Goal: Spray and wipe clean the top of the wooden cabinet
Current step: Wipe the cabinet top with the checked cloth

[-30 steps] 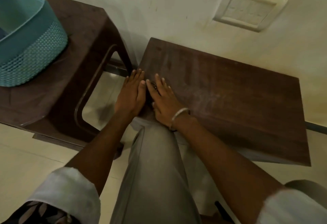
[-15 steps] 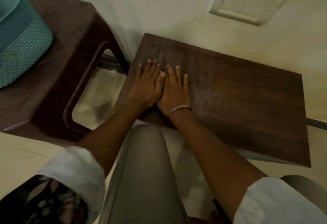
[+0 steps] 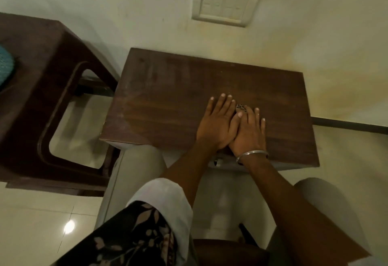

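Note:
The wooden cabinet's dark brown top (image 3: 159, 97) stands against the wall, with faint streaks across its surface. Both my hands lie flat on it, side by side, right of the middle and near the front edge. My left hand (image 3: 216, 123) has straight fingers and partly overlaps my right hand (image 3: 249, 133), which wears a metal bangle at the wrist. A small bit of dark patterned cloth (image 3: 241, 107) shows between the fingertips; the rest is hidden under the palms. No spray bottle is in view.
A dark brown plastic stool (image 3: 42, 81) stands close to the cabinet's left, with a teal basket (image 3: 5, 64) at its far left edge. A switch plate (image 3: 225, 3) is on the wall behind. My trouser knee (image 3: 134, 181) is below the cabinet's front edge.
Both hands, pressed flat together, have slid from the cabinet's front left corner to the right of its middle. The view has shifted right with them.

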